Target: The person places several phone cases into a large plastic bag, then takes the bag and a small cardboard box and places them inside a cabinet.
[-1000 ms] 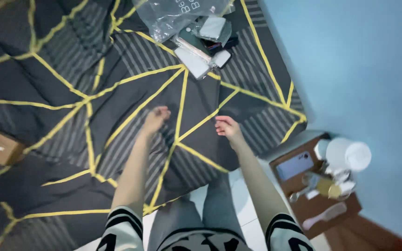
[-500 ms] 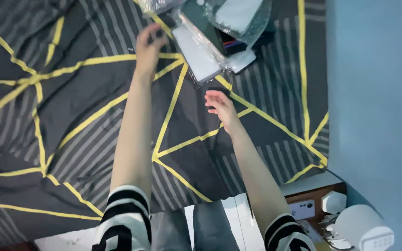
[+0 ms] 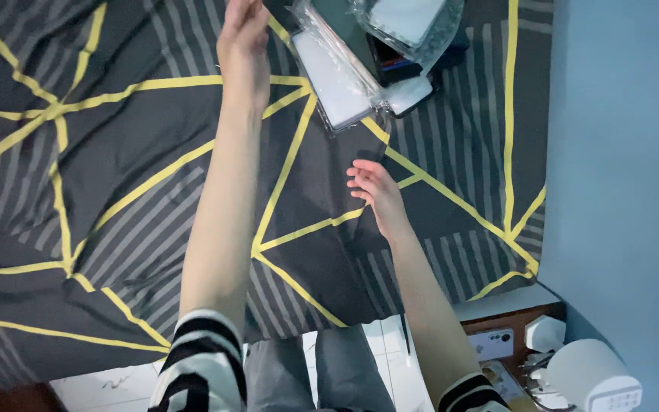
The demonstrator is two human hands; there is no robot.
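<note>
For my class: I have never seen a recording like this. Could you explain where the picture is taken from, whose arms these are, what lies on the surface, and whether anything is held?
The picture comes from a camera worn on a person's head, looking down, so both arms are that person's own. The left hand reaches far forward, next to a clear plastic bag holding something flat and white; whether it grips anything cannot be told. The right hand hovers open and empty over a dark bedsheet with yellow lines. A second plastic-wrapped packet lies beyond. At lower right stands a small wooden table.
</note>
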